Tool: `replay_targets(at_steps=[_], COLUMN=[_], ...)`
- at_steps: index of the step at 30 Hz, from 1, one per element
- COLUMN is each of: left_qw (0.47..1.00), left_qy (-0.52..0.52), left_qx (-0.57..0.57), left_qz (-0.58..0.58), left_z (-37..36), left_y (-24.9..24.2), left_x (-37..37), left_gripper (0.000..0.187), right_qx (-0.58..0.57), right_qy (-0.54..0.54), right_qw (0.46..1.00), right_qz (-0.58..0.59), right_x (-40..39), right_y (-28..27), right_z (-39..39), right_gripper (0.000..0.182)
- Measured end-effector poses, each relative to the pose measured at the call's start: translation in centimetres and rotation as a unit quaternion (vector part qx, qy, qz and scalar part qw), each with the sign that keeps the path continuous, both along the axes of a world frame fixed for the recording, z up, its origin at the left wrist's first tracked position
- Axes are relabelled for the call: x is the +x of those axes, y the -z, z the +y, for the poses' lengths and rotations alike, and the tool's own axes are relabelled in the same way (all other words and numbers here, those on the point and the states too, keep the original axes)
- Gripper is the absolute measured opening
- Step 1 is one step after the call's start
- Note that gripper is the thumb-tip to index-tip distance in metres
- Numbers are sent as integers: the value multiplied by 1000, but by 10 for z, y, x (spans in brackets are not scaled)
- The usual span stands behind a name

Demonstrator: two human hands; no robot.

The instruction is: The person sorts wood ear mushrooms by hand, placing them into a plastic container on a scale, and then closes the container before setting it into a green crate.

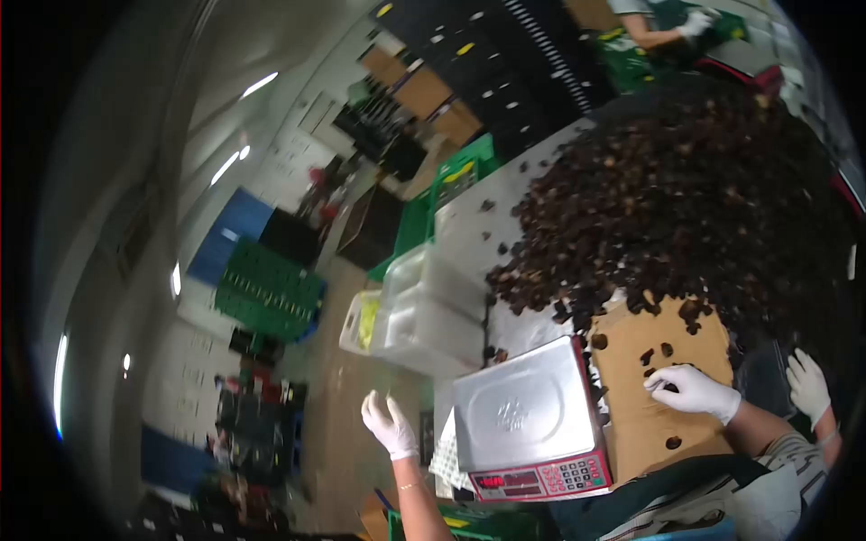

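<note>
My left hand (388,428), in a white glove, is raised off the table's left side with fingers spread and nothing in them. Over a sheet of brown cardboard (631,424) is my right hand (699,394), also gloved, its fingers curled round a small dark brown piece (669,388). A few similar pieces lie on the cardboard, one of them a round piece (673,443) below my right hand. Between my hands stands a red scale with a bare steel pan (519,410), its keypad towards me. A large heap of dark brown, mushroom-like pieces (667,207) covers the far table.
White plastic bins (428,325) stand beyond the scale at the table's left edge. Another person's gloved hand (808,388) is at the far right, and a person (663,32) works across the table. Green crates (266,288) and stacked black crates (505,72) stand farther back.
</note>
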State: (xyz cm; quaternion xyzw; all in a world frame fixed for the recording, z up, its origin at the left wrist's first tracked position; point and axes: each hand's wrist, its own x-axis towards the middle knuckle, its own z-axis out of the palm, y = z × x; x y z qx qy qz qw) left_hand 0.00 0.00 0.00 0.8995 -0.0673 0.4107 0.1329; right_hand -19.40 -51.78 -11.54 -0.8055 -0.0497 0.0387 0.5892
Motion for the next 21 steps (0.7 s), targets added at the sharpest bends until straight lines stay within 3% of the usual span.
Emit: replay_targets(at_steps=[2,3,5,7,9,13,15,19,20,21], left_qw=[996,997,992,970,968,947,926,917,951,950], left_qy=[62,62,32,155,86,110,100,106,67,70], left_qx=[69,35,65,-45,-72,-100,-189,-338,-297,-296], left_qz=[-20,13,103,184,223,284,311,183,60,71], left_z=[-26,-103,-117,-91,-100,-94,-91,-77,-74,-67], left_y=[-51,5,-23,-1,-7,-32,-35,-28,-31,-46], left_x=[51,47,89,152,164,170,174,183,179,164], left_gripper=[38,35,32,24,18,11,14,19,23,29], right_qx=[-6,-59,-35,-35,-40,-55,-56,-36,-63,-84], right_qy=[22,29,62,104,160,219,218,206,208,210], right_qw=[999,998,997,994,986,974,974,977,973,970], right_qz=[-38,-15,-21,-5,-15,-19,-15,-42,-80,-90], right_x=[1,-31,-35,-47,-61,-71,-68,-46,-40,-33], right_y=[-6,-7,1,16,23,26,32,28,34,36], right_z=[24,-52,-49,-59,-74,-89,-92,-86,-86,-86], right_gripper=[24,24,23,21,21,21,21,20,19,19])
